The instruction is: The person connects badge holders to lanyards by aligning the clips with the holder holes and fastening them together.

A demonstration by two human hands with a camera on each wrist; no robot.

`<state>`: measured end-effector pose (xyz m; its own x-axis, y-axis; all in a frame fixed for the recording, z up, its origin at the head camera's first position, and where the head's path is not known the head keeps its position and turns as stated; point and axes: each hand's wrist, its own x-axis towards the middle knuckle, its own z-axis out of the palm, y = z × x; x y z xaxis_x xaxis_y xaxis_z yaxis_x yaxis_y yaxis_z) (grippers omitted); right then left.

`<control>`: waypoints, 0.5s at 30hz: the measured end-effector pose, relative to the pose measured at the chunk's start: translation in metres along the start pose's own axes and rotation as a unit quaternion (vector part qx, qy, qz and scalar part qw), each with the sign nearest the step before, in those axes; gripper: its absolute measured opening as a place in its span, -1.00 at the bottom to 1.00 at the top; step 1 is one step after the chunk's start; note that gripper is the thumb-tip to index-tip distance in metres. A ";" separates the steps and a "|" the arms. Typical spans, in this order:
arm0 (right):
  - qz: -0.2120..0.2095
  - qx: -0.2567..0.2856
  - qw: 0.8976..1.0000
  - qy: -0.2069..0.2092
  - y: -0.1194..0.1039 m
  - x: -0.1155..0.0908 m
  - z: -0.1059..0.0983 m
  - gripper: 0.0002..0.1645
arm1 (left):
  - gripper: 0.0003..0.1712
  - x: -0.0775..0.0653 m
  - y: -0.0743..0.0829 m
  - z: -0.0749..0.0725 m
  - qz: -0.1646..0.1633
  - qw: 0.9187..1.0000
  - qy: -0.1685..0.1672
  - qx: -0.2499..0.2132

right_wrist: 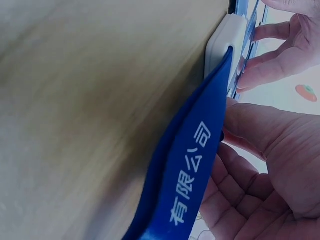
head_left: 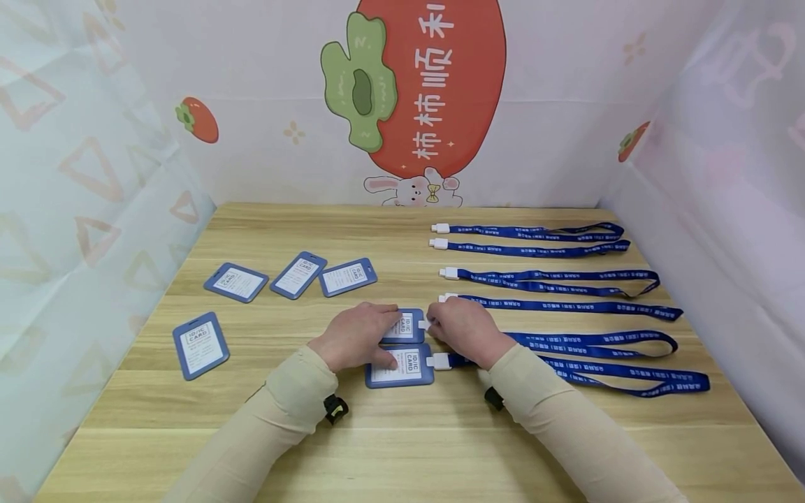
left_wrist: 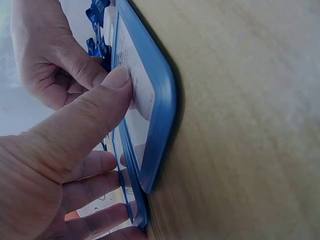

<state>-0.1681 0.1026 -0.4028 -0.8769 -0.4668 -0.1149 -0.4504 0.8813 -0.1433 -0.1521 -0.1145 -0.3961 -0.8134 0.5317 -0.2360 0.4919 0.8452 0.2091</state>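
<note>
Two blue card holders lie side by side at the table's middle, an upper holder (head_left: 412,327) and a lower holder (head_left: 410,376). My left hand (head_left: 357,337) spreads its fingers over the upper one, while its thumb (left_wrist: 107,92) rests on the lower one. With its thumb and fingers my right hand (head_left: 467,331) pinches the white clip (head_left: 424,325) of a blue lanyard (head_left: 585,340) at the upper holder's slot end; the fingers partly hide this clip. Another lanyard's white clip (head_left: 441,361) sits at the lower holder's slot end, its blue strap (right_wrist: 185,175) running right.
To the left lie several more card holders, among them a tilted one (head_left: 201,345) and one farther back (head_left: 348,277). Several blue lanyards, such as the rearmost one (head_left: 503,231), stretch across the right side. A printed cloth wall (head_left: 264,168) stands behind the wooden table (head_left: 402,447).
</note>
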 end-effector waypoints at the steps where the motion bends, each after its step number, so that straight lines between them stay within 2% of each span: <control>1: 0.001 0.000 1.000 0.000 0.001 0.000 0.000 -0.75 | 0.01 0.000 0.000 0.000 0.002 1.000 0.000 -0.002; 15: 0.004 -0.007 1.000 0.005 0.009 -0.006 0.000 -0.73 | -0.01 0.004 0.002 0.001 0.014 1.000 0.003 -0.008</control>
<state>-0.1669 0.1132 -0.4031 -0.8819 -0.4596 -0.1053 -0.4462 0.8857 -0.1283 -0.1535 -0.1105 -0.3975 -0.8017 0.5540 -0.2243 0.5089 0.8295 0.2301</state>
